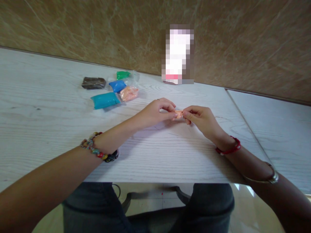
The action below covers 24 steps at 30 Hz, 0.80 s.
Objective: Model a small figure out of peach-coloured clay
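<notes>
A small lump of peach modelling clay (pixel 179 114) is pinched between both hands, just above the table. My left hand (pixel 159 111) grips its left end with thumb and fingers. From the other side, my right hand (pixel 200 118) holds the right end between thumb and forefinger. Fingertips cover part of the lump, so its full shape is hidden. Up and to the left lies a clear packet of peach clay (pixel 129 93). Around it are a blue packet (pixel 118 85), a green packet (pixel 123 75), a turquoise packet (pixel 106 100) and a dark brown block (pixel 93 83) in wrapping.
The white wood-grain table (pixel 155 155) ends in front of my lap. A brown marbled wall (pixel 109 35) rises along its back edge. Against this wall leans a bright, pixelated upright object (pixel 177 53). A seam (pixel 247 126) runs across the tabletop at the right.
</notes>
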{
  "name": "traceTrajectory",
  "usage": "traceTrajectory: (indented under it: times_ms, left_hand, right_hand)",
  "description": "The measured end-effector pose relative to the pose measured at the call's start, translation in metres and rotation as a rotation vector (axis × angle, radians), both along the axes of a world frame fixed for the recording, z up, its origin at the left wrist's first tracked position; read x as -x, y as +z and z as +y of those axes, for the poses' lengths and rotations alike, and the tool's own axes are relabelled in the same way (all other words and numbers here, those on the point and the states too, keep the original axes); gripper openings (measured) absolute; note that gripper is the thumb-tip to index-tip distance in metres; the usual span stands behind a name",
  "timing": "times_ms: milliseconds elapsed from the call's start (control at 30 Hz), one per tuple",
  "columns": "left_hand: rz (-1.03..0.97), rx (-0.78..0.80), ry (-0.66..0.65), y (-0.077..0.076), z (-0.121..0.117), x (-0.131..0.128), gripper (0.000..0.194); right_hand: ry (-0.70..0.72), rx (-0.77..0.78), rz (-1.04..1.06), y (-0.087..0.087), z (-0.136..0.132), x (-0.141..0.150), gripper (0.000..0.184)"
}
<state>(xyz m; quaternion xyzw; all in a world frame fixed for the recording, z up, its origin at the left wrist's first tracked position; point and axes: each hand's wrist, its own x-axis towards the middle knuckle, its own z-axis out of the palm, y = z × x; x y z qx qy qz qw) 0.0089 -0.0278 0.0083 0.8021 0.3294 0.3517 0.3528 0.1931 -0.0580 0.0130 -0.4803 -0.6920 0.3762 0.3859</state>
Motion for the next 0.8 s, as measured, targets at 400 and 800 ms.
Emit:
traceTrajectory:
  times_ms: [400,800]
  left_hand:
    - [-0.04,0.183,0.02,0.006,-0.0067,-0.0032,0.023]
    - [-0.053,0.182,0.093,0.0022,-0.0073,-0.0048,0.018]
  right_hand:
    - [-0.15,0.154,0.203,-0.0049,-0.0021,0.0065,0.022]
    - [-0.189,0.012,0.131,-0.0068,-0.0011,0.0053,0.013]
